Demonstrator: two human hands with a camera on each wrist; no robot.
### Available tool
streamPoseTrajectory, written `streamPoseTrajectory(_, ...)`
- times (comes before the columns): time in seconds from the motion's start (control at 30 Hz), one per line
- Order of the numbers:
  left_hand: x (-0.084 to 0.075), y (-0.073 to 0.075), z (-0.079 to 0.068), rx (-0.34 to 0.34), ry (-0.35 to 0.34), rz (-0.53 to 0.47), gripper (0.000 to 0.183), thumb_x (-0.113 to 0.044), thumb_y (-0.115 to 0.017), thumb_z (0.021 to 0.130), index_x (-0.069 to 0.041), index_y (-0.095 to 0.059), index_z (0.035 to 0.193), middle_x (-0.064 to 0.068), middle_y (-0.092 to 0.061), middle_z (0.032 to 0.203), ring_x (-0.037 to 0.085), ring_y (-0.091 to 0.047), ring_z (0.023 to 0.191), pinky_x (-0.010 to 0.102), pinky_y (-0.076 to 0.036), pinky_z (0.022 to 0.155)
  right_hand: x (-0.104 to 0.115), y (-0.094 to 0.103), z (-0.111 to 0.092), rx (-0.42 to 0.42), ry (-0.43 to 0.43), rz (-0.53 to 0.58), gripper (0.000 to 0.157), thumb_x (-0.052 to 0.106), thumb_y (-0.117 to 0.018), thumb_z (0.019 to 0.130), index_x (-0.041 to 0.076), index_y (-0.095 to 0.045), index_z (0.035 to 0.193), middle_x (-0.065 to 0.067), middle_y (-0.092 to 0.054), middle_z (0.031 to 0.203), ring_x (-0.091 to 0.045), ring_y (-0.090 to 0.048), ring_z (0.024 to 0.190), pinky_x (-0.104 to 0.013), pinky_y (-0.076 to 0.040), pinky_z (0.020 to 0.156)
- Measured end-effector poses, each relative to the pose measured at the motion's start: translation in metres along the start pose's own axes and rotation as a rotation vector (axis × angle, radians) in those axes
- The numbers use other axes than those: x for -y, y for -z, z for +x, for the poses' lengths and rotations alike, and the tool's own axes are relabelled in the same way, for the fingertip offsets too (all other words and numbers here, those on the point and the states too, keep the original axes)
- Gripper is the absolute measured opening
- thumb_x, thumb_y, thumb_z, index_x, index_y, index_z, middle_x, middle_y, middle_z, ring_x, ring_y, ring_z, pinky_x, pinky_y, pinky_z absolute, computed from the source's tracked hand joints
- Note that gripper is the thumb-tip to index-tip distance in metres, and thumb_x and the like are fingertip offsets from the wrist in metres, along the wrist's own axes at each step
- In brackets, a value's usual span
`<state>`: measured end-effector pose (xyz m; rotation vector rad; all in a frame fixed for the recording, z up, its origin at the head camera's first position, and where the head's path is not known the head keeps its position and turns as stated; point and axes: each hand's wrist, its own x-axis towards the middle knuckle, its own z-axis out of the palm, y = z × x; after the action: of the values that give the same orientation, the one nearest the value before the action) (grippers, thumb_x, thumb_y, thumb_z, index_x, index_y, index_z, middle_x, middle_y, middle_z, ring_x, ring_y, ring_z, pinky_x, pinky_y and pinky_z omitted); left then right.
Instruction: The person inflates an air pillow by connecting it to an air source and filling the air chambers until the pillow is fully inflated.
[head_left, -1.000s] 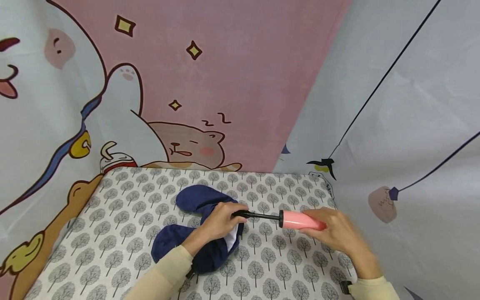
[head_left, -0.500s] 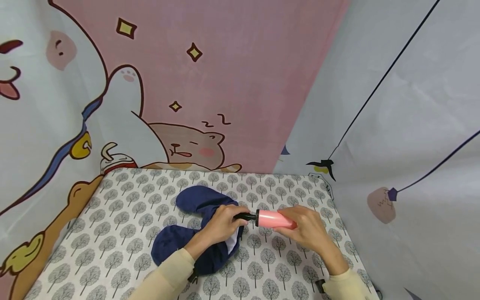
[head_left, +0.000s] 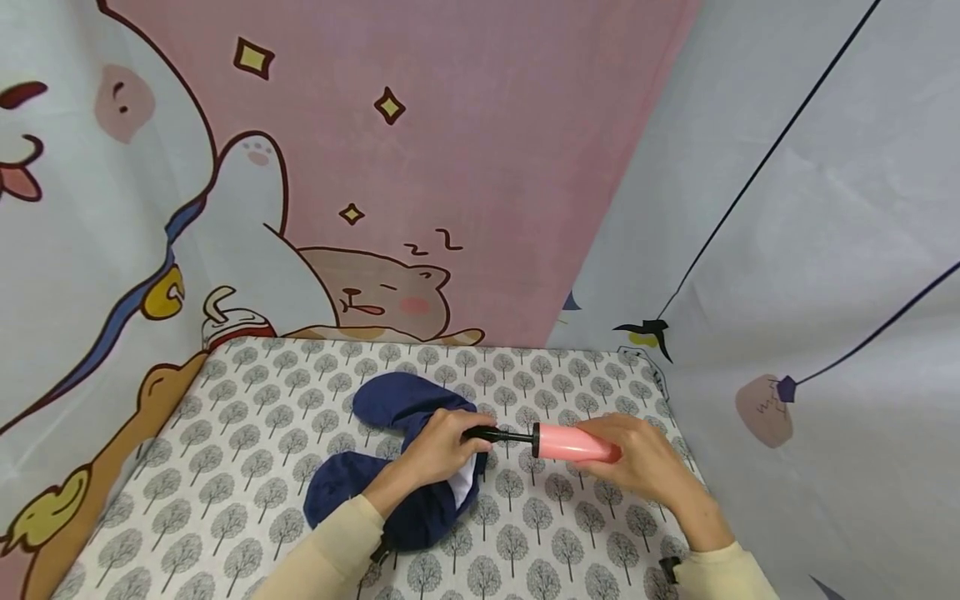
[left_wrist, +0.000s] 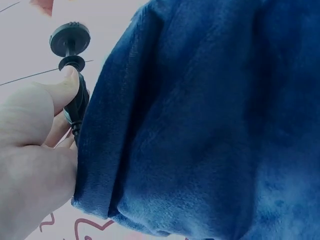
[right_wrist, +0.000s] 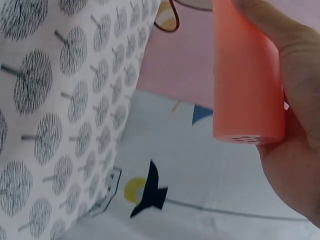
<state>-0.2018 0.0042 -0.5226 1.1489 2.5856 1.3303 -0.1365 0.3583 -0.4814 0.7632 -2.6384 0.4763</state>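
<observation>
A hand air pump (head_left: 558, 442), with a pink barrel and a black rod and end piece, is held level between both hands over the cloth. My left hand (head_left: 442, 446) grips its black end piece (left_wrist: 76, 100) with thumb and fingers. The pink barrel (right_wrist: 247, 75) is gripped by my right hand (head_left: 637, 458), and small holes show in its end face. A stretch of black rod shows between the barrel and the end piece. Under my left hand and forearm lies a navy blue plush U-shaped neck pillow (head_left: 337, 483), its white inside showing at an opening.
A white cloth (head_left: 247, 425) with grey tree prints covers the table. Cartoon-printed curtain walls (head_left: 487, 167) rise behind it and along the sides, close to the table's right edge.
My right hand slid the pink barrel left until little rod showed, then drew it partly back to the right, baring more rod. The left hand and pillow have hardly moved.
</observation>
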Motion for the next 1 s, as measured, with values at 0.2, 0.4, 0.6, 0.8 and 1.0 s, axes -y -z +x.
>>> streamPoseTrajectory(0.2, 0.004, 0.004, -0.001, 0.010, 0.010, 0.001, 0.037, -0.018, -0.080, 0.106, -0.009, -0.079, 0.142, 0.016, -0.085, 0.116, -0.005, -0.029, 0.047, 0.018, -0.042, 0.063, -0.019, 0.017, -0.013, -0.020, -0.008, -0.042, 0.057, 0.025, -0.109, 0.068, 0.017, -0.087, 0.120, -0.002, -0.088, 0.110, -0.022, -0.082, 0.094, -0.045, -0.069, 0.082)
streamPoseTrajectory(0.4, 0.008, 0.005, -0.002, -0.023, 0.018, 0.018, 0.036, -0.014, -0.082, 0.104, -0.012, -0.080, 0.140, 0.012, -0.083, 0.103, -0.003, -0.023, 0.047, 0.019, -0.041, 0.064, -0.030, 0.032, -0.025, -0.039, -0.044, -0.056, 0.058, 0.022, -0.107, 0.068, 0.016, -0.087, 0.123, -0.005, -0.089, 0.111, -0.023, -0.082, 0.090, -0.042, -0.067, 0.078)
streamPoseTrajectory(0.6, -0.001, 0.002, -0.001, 0.010, 0.018, -0.011, 0.036, -0.013, -0.080, 0.106, -0.008, -0.079, 0.141, 0.015, -0.083, 0.134, -0.003, -0.034, 0.051, 0.022, -0.046, 0.068, -0.016, 0.011, -0.015, -0.028, -0.008, 0.021, 0.053, 0.025, -0.106, 0.074, 0.017, -0.087, 0.123, -0.002, -0.088, 0.108, -0.001, -0.068, 0.081, -0.023, -0.055, 0.070)
streamPoseTrajectory(0.8, -0.005, -0.002, 0.000, -0.040, 0.003, 0.051, 0.035, -0.013, -0.084, 0.102, -0.008, -0.081, 0.137, 0.013, -0.085, 0.129, 0.000, -0.049, 0.066, 0.023, -0.049, 0.074, 0.006, -0.013, 0.004, -0.112, 0.044, 0.027, 0.051, 0.023, -0.107, 0.071, 0.014, -0.088, 0.118, -0.003, -0.089, 0.106, -0.008, -0.074, 0.082, -0.025, -0.055, 0.069)
streamPoseTrajectory(1.0, -0.006, -0.002, 0.000, -0.048, 0.004, 0.047, 0.035, -0.015, -0.085, 0.101, -0.008, -0.082, 0.135, 0.012, -0.086, 0.125, 0.003, -0.056, 0.074, 0.021, -0.048, 0.071, 0.022, -0.023, 0.018, -0.138, 0.082, -0.005, 0.051, 0.027, -0.107, 0.072, 0.010, -0.088, 0.117, -0.007, -0.089, 0.108, -0.016, -0.077, 0.083, -0.030, -0.059, 0.070)
